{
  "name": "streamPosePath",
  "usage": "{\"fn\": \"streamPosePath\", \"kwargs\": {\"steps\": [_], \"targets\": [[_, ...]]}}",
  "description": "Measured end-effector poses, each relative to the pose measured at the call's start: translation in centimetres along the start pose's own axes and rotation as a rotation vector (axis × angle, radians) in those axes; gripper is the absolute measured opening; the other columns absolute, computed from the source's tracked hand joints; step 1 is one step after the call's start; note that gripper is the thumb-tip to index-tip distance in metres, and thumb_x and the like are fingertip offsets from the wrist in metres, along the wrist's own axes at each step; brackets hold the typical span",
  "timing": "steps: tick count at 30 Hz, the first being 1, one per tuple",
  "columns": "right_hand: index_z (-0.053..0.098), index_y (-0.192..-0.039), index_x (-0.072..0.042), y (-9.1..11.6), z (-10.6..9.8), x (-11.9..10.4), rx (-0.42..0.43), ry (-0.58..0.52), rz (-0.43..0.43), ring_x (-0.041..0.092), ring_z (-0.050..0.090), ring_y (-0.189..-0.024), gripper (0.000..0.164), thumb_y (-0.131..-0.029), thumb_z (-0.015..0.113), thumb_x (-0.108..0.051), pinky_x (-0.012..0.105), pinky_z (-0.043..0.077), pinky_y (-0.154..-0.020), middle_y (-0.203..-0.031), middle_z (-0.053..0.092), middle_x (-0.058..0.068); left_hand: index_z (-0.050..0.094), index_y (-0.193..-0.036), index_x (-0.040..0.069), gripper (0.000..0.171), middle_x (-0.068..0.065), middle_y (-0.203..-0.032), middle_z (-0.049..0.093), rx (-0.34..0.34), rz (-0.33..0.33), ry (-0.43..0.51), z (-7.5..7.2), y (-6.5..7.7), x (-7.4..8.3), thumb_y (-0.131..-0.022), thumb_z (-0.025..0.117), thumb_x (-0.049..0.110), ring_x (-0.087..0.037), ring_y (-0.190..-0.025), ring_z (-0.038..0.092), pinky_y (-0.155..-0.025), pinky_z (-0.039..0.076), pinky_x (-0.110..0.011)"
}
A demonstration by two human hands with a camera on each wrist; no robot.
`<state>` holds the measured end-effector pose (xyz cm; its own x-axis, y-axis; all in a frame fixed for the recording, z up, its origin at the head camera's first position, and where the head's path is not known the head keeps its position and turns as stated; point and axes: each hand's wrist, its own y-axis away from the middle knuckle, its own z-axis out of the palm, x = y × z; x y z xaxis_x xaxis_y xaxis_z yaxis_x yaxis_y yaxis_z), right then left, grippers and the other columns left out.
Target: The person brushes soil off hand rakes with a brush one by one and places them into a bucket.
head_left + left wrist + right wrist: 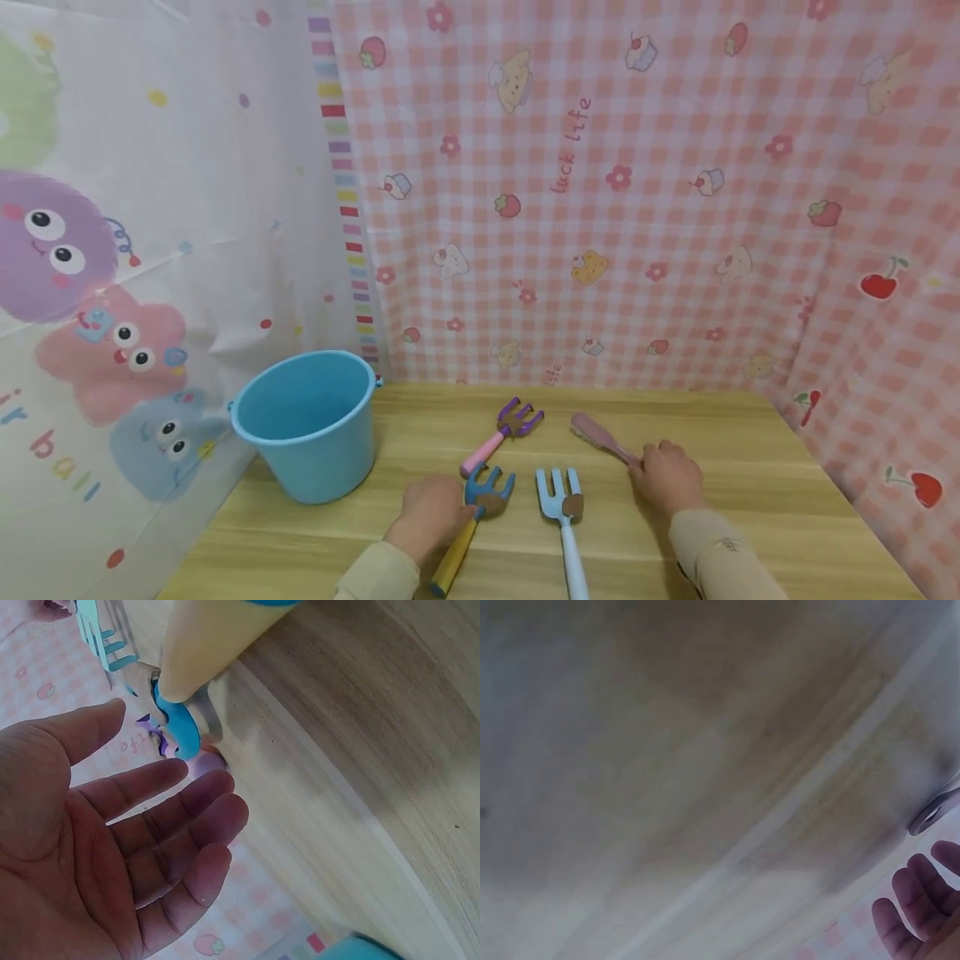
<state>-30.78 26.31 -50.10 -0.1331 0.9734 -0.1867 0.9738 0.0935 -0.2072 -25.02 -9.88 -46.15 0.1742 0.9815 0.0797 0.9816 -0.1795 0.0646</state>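
In the head view my left hand (429, 515) is beside a small toy garden fork (453, 560) with blue tines and a yellow handle. The left wrist view shows that hand's fingers (214, 817) apart and loosely bent, nothing in the palm, near the yellow handle (214, 645). My right hand (670, 477) is at the handle end of a pink brush (600, 436). In the right wrist view its fingers (915, 896) are relaxed, below the handle's holed end (932, 815); contact cannot be told. A light blue fork (570, 546) lies between the hands.
A blue bucket (318, 467) stands at the left of the wooden table (750, 442). Behind the forks lies a purple fork with a pink handle (483, 452). Brown patches show on the forks' heads. Patterned cloths (660, 225) hang at the back and sides.
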Motion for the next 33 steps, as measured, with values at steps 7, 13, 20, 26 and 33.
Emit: {"fn": "streamPosePath", "kwargs": {"steps": [7, 13, 20, 26, 33], "targets": [[0.057, -0.079, -0.006, -1.4, 1.0, -0.5, 0.006, -0.011, -0.026, 0.029, 0.051, -0.070, 0.024, -0.089, 0.068, -0.025, 0.049, 0.046, -0.061, -0.077, 0.050, 0.010, 0.066, -0.083, 0.008, 0.045, -0.002, -0.071, 0.057, -0.015, -0.016, -0.030, 0.2, 0.3, 0.3, -0.087, 0.069, 0.053, -0.019, -0.064, 0.056, -0.066, 0.052, -0.042], [0.060, -0.085, -0.003, -2.0, 1.3, -1.0, -0.022, 0.025, -0.010, 0.034, 0.055, -0.078, 0.025, -0.091, 0.065, -0.027, 0.054, 0.048, -0.068, -0.081, 0.053, 0.014, 0.059, -0.073, 0.011, 0.045, -0.001, -0.067, 0.054, -0.019, -0.004, -0.044, 0.4, 0.7, 0.7, -0.085, 0.070, 0.054, -0.016, -0.059, 0.052, -0.061, 0.051, -0.038], [0.061, -0.091, 0.002, -2.2, 1.4, -1.8, -0.068, 0.029, -0.021, 0.034, 0.056, -0.080, 0.028, -0.093, 0.068, -0.026, 0.053, 0.049, -0.070, -0.083, 0.053, 0.014, 0.058, -0.073, 0.011, 0.046, -0.001, -0.067, 0.053, -0.030, -0.004, -0.051, 0.6, 1.2, 0.6, -0.086, 0.069, 0.054, -0.016, -0.059, 0.052, -0.061, 0.051, -0.037], [0.061, -0.086, 0.002, -2.0, 1.9, -1.7, -0.018, 0.025, -0.039, 0.036, 0.057, -0.078, 0.022, -0.092, 0.070, -0.018, 0.052, 0.049, -0.066, -0.080, 0.053, 0.015, 0.057, -0.071, 0.011, 0.049, -0.001, -0.067, 0.052, -0.049, -0.013, -0.030, 0.7, 0.9, 0.8, -0.086, 0.068, 0.056, -0.016, -0.060, 0.051, -0.062, 0.051, -0.037], [0.064, -0.088, 0.003, -2.0, 2.2, -1.4, -0.019, 0.034, -0.037, 0.037, 0.059, -0.076, 0.016, -0.091, 0.068, -0.013, 0.052, 0.051, -0.066, -0.079, 0.055, 0.016, 0.056, -0.069, 0.011, 0.049, -0.001, -0.068, 0.052, -0.019, 0.022, -0.031, 1.2, 0.9, 0.9, -0.086, 0.068, 0.055, -0.016, -0.061, 0.051, -0.061, 0.051, -0.038]]}}
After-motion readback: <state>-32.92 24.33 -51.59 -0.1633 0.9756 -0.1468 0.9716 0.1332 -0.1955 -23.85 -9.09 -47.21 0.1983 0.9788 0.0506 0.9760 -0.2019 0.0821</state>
